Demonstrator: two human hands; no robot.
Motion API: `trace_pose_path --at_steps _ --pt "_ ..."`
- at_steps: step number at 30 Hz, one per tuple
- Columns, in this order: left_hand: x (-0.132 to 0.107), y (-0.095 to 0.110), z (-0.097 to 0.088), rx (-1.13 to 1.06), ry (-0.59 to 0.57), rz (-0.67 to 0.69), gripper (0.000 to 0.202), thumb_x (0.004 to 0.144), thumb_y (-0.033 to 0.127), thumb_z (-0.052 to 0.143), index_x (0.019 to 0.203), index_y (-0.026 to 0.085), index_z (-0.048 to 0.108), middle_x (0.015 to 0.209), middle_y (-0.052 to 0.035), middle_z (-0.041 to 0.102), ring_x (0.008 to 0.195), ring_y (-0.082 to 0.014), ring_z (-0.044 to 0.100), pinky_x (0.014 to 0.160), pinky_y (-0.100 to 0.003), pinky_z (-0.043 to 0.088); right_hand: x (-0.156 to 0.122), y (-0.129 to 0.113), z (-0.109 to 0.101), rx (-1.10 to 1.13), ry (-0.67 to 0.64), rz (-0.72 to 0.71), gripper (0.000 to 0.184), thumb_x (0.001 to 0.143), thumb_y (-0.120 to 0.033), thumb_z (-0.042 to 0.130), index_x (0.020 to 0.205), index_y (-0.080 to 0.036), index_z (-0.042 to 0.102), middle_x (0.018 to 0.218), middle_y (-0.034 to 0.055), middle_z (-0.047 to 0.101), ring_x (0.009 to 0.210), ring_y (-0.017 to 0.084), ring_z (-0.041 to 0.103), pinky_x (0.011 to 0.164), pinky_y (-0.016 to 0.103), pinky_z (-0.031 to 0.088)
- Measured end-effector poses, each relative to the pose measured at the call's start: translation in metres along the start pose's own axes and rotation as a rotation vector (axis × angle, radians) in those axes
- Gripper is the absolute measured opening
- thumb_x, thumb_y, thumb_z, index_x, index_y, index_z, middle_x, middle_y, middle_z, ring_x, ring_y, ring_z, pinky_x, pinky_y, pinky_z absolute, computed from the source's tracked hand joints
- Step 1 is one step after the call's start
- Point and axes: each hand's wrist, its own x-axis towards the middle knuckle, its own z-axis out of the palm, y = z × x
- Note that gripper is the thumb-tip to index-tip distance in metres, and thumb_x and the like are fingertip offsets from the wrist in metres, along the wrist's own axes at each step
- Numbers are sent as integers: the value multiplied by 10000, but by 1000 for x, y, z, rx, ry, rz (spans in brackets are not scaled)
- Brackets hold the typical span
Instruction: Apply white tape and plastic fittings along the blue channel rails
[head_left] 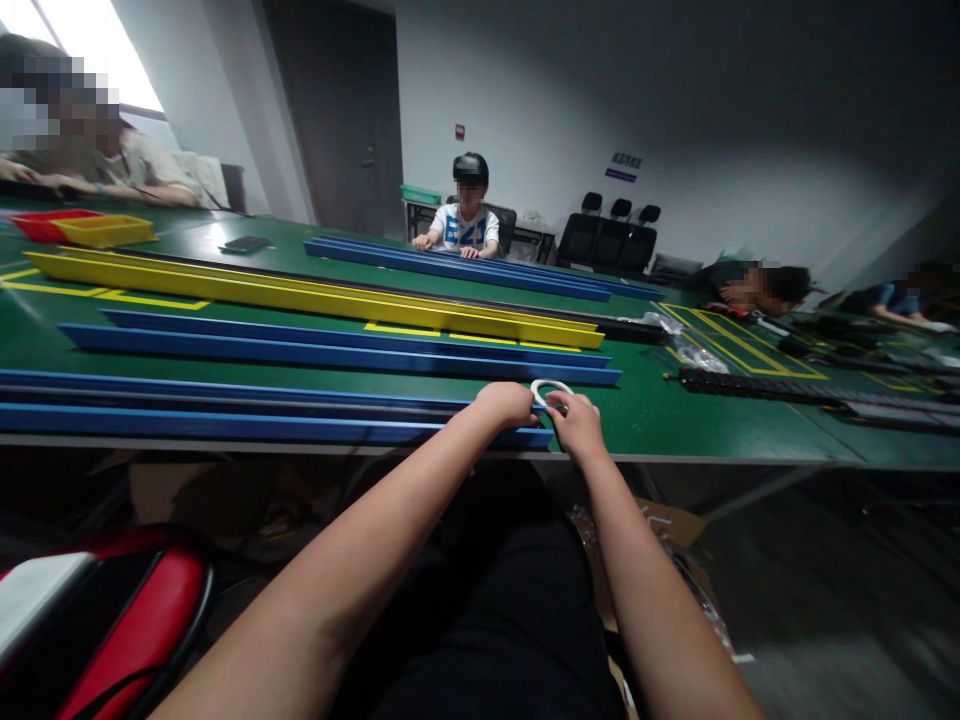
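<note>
My left hand [508, 404] is closed at the right end of the nearest blue channel [247, 418], a long trough-like strip lying along the table's front edge. Its fingertips are turned away, so what they pinch is hidden. Just beside it, my right hand [579, 424] is closed with thumb and fingers at the near side of a white ring [553, 384] that looks like a roll of tape. The ring is just above or on the green tabletop, past the channel's end; I cannot tell which. My two hands almost touch.
Beyond lie another blue channel [337, 352], a yellow channel [315, 300] and further blue strips [457, 268]. Red [52, 224] and yellow trays [109, 231] and a phone [244, 244] are at left. Dark strips [795, 388] lie at right. Several people sit around the table.
</note>
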Motion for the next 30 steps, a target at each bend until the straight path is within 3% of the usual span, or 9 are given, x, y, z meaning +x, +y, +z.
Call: trace_pose_path --at_steps 6,11,17,21,24,30 --pt "0 0 0 -4 -1 -3 464 811 559 547 1023 194 741 999 -137 752 927 -272 702 805 -336 538 2 -2 0 22 -79 -4 229 866 -311 612 1072 -299 713 1060 10 719 1023 190 601 904 331 402" --pt "0 -1 0 -1 6 5 415 810 517 566 1004 194 742 993 -139 751 924 -273 703 803 -339 537 1 -9 -9 49 50 66 245 898 -369 538 1013 -266 729 1073 30 727 1077 228 597 965 401 370" --pt "0 -4 2 -17 26 26 450 813 526 567 1041 175 733 987 -151 751 890 -275 709 790 -338 537 -3 -46 -23 330 66 -5 392 977 -436 377 1021 -220 701 1035 42 723 943 175 638 823 275 453" --pt "-5 -5 2 -44 46 80 386 880 412 516 1137 194 703 1117 -127 733 1004 -243 691 888 -316 507 -3 -81 -21 143 66 -16 370 985 -400 384 1179 -213 637 1131 75 679 1031 203 611 891 303 438" --pt "-8 -6 -1 -53 58 101 354 894 322 501 1148 175 697 1156 -129 721 1065 -232 670 937 -302 480 -6 -94 -16 -23 71 25 383 1004 -370 354 1272 -201 569 1201 104 635 1044 218 607 872 314 432" --pt "-20 -15 -6 -73 41 94 305 849 349 548 1051 206 727 1084 -102 745 971 -225 693 812 -267 505 -10 -97 -13 -187 0 37 394 1041 -355 223 1194 -199 551 1094 94 663 948 204 636 815 305 411"
